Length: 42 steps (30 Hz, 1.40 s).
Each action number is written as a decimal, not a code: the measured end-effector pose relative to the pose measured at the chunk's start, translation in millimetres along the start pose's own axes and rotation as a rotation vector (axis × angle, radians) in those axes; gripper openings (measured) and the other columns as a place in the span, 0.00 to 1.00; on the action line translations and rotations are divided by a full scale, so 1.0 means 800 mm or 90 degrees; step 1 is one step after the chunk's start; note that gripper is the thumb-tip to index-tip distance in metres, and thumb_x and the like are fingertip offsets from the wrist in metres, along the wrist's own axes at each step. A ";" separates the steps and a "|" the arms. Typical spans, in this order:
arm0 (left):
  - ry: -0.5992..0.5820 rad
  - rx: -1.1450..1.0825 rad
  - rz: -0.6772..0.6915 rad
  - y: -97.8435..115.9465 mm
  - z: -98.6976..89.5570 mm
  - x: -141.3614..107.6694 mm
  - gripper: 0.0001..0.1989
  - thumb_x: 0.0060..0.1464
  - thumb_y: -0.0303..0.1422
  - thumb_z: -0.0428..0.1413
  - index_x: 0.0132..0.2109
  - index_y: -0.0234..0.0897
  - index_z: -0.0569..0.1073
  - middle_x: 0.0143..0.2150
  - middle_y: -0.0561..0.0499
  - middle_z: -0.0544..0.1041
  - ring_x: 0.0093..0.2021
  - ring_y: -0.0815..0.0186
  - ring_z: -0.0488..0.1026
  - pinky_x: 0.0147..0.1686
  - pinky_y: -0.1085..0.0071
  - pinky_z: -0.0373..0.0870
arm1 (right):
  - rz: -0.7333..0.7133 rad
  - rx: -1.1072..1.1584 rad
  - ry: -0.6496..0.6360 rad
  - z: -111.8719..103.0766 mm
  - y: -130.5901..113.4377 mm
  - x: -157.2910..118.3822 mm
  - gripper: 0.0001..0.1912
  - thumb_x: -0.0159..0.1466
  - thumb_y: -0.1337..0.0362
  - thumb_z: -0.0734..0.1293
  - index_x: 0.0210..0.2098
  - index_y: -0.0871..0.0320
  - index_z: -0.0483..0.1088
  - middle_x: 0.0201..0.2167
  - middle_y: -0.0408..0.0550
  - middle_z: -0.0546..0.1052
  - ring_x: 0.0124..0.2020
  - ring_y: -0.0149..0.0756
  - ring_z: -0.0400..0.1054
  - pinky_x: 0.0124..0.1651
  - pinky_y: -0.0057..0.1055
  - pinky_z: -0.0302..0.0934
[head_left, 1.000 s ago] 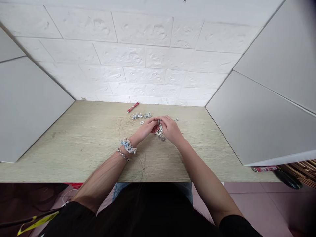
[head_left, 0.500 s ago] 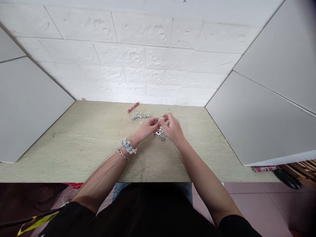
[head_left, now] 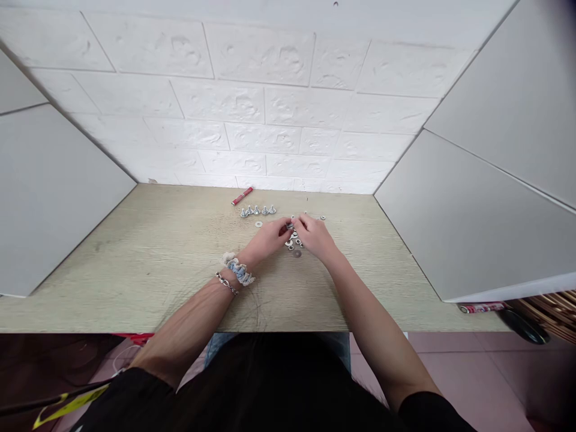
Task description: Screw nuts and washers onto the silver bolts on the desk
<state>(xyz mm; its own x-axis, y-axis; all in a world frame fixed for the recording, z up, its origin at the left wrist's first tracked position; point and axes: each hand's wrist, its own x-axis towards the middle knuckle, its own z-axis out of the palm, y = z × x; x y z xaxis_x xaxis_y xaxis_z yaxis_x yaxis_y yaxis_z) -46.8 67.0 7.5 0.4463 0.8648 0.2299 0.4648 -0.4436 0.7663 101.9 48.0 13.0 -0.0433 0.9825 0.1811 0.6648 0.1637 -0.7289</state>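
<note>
My left hand point(head_left: 269, 240) and my right hand point(head_left: 316, 238) meet over a small pile of hardware, fingertips closed together. A small metal bolt point(head_left: 290, 226) shows in my left fingers, partly hidden. The right thumb and fingers pinch at its end; what they grip there is too small to make out. Just below the fingers lie loose washers and nuts point(head_left: 297, 242), with a flat grey washer point(head_left: 297, 254) nearest me. Beyond my left hand, several bolts point(head_left: 257, 210) fitted with washers stand upright in a row, and a single washer point(head_left: 258, 224) lies in front of them.
A red marker-like stick point(head_left: 242, 196) rests behind the row of bolts. One nut point(head_left: 323, 218) sits right of the pile. White brick-patterned wall point(head_left: 288, 102) closes the back, with grey panels point(head_left: 450, 204) at the sides. A red patterned tube point(head_left: 483, 308) lies at the right edge.
Both hands have drawn closer, fingertips now pressed together around the small metal piece. My left wrist has turned slightly. The row of bolts stays where it was.
</note>
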 end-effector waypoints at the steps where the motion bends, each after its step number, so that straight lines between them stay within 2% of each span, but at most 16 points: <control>1: 0.005 -0.008 -0.001 -0.001 0.000 0.001 0.08 0.53 0.31 0.51 0.38 0.39 0.74 0.24 0.54 0.70 0.25 0.67 0.62 0.29 0.73 0.56 | -0.005 0.007 0.001 0.000 0.000 0.000 0.15 0.63 0.55 0.55 0.24 0.56 0.58 0.22 0.42 0.67 0.26 0.32 0.59 0.30 0.28 0.50; 7: 0.019 -0.041 -0.002 -0.005 0.000 0.002 0.08 0.51 0.31 0.53 0.39 0.39 0.74 0.24 0.55 0.70 0.25 0.67 0.63 0.28 0.74 0.56 | -0.044 0.059 -0.012 0.002 0.004 0.000 0.05 0.59 0.62 0.56 0.32 0.55 0.60 0.27 0.41 0.68 0.27 0.32 0.60 0.31 0.28 0.52; 12: 0.020 0.001 0.011 -0.004 0.000 0.002 0.09 0.52 0.30 0.52 0.40 0.39 0.74 0.24 0.55 0.70 0.25 0.68 0.64 0.28 0.74 0.57 | -0.093 0.076 0.005 0.003 0.005 0.001 0.07 0.59 0.66 0.55 0.33 0.56 0.63 0.28 0.42 0.69 0.27 0.31 0.59 0.32 0.28 0.53; 18: 0.038 0.019 0.010 -0.005 -0.002 0.004 0.09 0.54 0.32 0.50 0.39 0.38 0.73 0.25 0.55 0.71 0.25 0.70 0.64 0.28 0.74 0.58 | -0.180 0.046 0.043 0.004 0.008 0.005 0.10 0.55 0.72 0.55 0.29 0.57 0.66 0.31 0.46 0.70 0.34 0.34 0.62 0.39 0.30 0.55; 27: 0.066 -0.068 -0.056 -0.004 -0.004 0.006 0.11 0.53 0.34 0.51 0.41 0.36 0.72 0.25 0.56 0.69 0.25 0.70 0.65 0.26 0.75 0.59 | -0.094 0.100 0.039 0.005 0.009 0.005 0.06 0.54 0.70 0.58 0.28 0.57 0.65 0.28 0.42 0.70 0.28 0.30 0.62 0.34 0.28 0.56; 34: 0.037 -0.115 -0.032 -0.005 -0.005 0.006 0.11 0.53 0.35 0.52 0.42 0.36 0.71 0.24 0.56 0.67 0.24 0.72 0.63 0.24 0.76 0.58 | -0.048 0.142 0.031 0.014 0.012 0.005 0.02 0.52 0.68 0.59 0.27 0.56 0.59 0.24 0.39 0.69 0.26 0.29 0.63 0.32 0.28 0.56; 38: 0.042 -0.175 -0.037 -0.010 -0.002 0.008 0.12 0.53 0.35 0.52 0.43 0.36 0.71 0.26 0.55 0.70 0.26 0.72 0.66 0.25 0.76 0.61 | -0.006 0.231 0.051 0.016 0.015 0.008 0.07 0.52 0.67 0.60 0.31 0.56 0.61 0.28 0.40 0.72 0.30 0.31 0.68 0.35 0.29 0.60; 42: 0.060 -0.260 -0.090 -0.008 -0.001 0.011 0.10 0.51 0.30 0.52 0.41 0.35 0.71 0.28 0.54 0.72 0.27 0.72 0.67 0.28 0.76 0.64 | 0.010 0.367 0.069 0.016 0.015 0.011 0.11 0.51 0.65 0.63 0.36 0.56 0.64 0.33 0.44 0.74 0.37 0.34 0.71 0.41 0.32 0.64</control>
<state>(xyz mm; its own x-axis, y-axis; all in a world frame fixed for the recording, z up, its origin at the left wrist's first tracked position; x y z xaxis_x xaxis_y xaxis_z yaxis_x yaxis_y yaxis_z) -46.6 77.8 5.2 0.3205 0.9361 0.1453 0.1674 -0.2069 0.9639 99.8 59.8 -2.5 0.0604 0.9753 0.2124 0.1508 0.2014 -0.9678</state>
